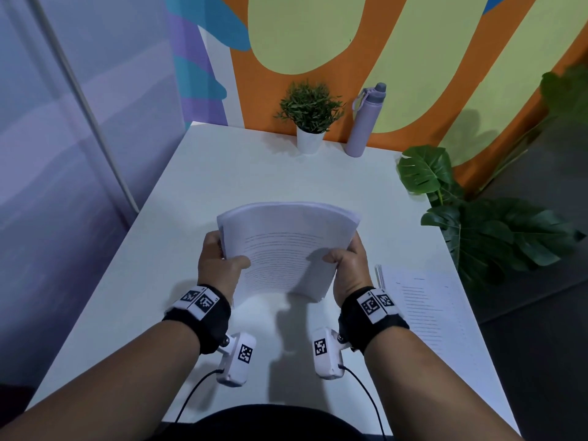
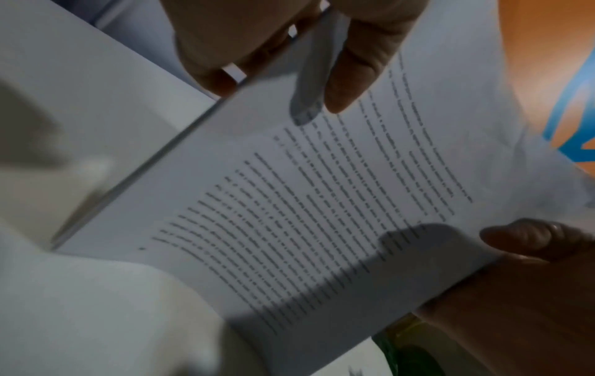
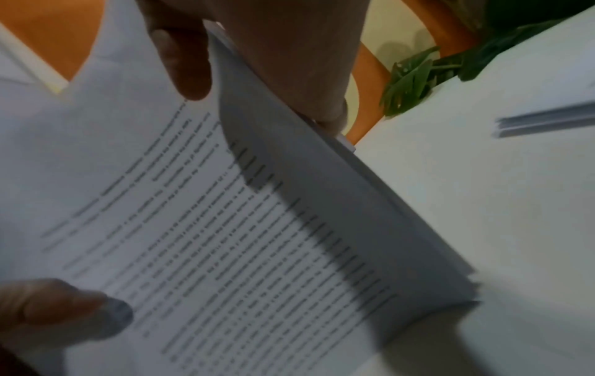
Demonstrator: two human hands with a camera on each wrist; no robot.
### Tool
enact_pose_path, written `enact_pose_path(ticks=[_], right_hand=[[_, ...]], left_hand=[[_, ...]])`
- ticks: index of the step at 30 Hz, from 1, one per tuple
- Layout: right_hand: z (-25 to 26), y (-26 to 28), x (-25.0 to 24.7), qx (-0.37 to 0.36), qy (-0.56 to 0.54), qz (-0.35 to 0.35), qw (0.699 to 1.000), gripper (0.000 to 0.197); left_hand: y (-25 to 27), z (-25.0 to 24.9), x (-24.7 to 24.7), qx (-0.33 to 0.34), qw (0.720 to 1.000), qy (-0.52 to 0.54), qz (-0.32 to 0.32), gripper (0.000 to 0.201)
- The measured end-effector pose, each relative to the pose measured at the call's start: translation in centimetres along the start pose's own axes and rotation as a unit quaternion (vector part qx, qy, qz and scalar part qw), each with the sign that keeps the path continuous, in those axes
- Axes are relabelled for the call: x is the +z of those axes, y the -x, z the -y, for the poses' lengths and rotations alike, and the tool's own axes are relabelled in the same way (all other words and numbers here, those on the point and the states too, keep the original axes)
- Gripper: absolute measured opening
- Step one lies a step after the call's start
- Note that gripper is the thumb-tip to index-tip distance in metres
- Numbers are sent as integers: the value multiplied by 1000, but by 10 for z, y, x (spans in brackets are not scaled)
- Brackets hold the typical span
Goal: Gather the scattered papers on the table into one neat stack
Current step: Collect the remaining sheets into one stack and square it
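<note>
Fingers of both hands curl round the side edges of a thick bundle of white printed paper sheets (image 1: 286, 246), thumbs lying on the top page. Left hand (image 1: 219, 265) grips the left edge, right hand (image 1: 348, 265) the right. Bundle held upright and tilted toward the person, bowed outward, its lower edge just above or on the white tabletop (image 1: 191, 186); contact not certain from the head view. It sits at centre, near side of the tabletop.

Judged step: squaring the bundle's edges before it goes down.

A second lot of white printed sheets (image 1: 426, 300) lies flat at the near right, close to the tabletop's right edge, apart from the held bundle. Task not complete while the two are separate.

Risks, as judged:
- Bow in the bundle: with the sheets curved, inner pages may creep, leaving the edges stepped rather than flush. Far edge already shows a slight fan.
- Grip is at the sides only; a slackened thumb could let pages slide out below and scatter.
- Flat sheets near the right edge: a sweep of the right wrist or its strapped camera could push them off.
- Small green potted plant in a white pot (image 1: 310, 122) and lilac water bottle (image 1: 364, 122) stand at the far edge, well apart; little hazard.
</note>
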State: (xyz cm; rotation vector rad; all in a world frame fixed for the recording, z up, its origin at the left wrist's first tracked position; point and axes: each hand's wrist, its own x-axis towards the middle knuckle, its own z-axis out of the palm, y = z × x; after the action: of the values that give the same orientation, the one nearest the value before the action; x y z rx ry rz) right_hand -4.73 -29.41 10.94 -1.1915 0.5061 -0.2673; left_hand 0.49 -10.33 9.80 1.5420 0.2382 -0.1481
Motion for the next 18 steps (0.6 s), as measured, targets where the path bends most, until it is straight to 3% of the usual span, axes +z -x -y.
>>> enact_pose_path(ticks=[5,10,15,18], right_hand=[[-8,-2,-3,20,23,-12,999,57],[-7,0,1,22,22,-9,999,44],[-11,0,2,33,56,-9,998,46],[-9,3,-1,-35,57,-17,998,56]], left_hand=[[-3,7,0,-6,1000,-23,8,43],[2,7,3,5,999,4,34,38],[5,14,0,-9,998,2,55,33],[5,10,-1,5,998,-2,57,36]])
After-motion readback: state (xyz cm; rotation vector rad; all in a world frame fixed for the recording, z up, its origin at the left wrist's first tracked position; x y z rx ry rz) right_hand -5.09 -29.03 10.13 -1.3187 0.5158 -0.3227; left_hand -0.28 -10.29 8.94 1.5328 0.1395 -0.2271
